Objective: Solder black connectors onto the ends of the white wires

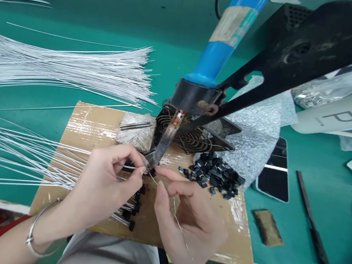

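My left hand is closed in a pinch on a thin white wire, its fingertips right beside the tip of a soldering iron. The small end at the tip is partly hidden by my fingers. My right hand pinches a strand of solder wire, whose end reaches toward the iron tip. The iron's blue handle is clamped above in a black stand arm. Below my left hand lie several wires with black connector ends. Loose white wires extend left from under that hand.
Cardboard covers the green table. A black fan and a pile of small black pieces stand behind my right hand. A phone, file-like tool and brown block lie right. A large wire bundle lies left.
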`<state>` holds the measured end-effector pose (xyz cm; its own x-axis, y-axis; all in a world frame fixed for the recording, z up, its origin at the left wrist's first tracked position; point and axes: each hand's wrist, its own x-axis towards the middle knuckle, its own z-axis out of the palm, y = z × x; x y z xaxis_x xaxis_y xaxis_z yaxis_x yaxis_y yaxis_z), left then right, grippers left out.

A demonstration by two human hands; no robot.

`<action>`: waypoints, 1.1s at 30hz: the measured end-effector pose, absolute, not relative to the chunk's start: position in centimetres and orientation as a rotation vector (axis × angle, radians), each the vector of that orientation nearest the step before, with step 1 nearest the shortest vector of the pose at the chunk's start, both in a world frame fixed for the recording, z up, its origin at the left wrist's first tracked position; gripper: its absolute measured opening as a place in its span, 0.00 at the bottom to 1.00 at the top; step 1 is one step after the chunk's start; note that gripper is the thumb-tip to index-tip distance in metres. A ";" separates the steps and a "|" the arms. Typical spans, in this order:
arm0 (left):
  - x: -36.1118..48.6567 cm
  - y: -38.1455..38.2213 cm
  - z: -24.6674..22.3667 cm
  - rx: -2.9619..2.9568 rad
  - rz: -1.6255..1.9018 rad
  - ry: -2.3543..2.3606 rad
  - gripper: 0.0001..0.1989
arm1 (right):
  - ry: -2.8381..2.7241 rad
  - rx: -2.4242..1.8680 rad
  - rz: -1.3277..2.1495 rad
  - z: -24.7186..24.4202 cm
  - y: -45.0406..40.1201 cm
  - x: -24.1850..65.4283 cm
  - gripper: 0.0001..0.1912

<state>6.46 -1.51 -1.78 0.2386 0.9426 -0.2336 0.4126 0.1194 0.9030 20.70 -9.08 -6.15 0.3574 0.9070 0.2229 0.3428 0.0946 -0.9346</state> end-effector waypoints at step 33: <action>6.2 -1.6 -1.9 1.472 0.619 1.344 0.06 | -1.229 -1.452 0.540 -6.2 -9.1 20.5 0.09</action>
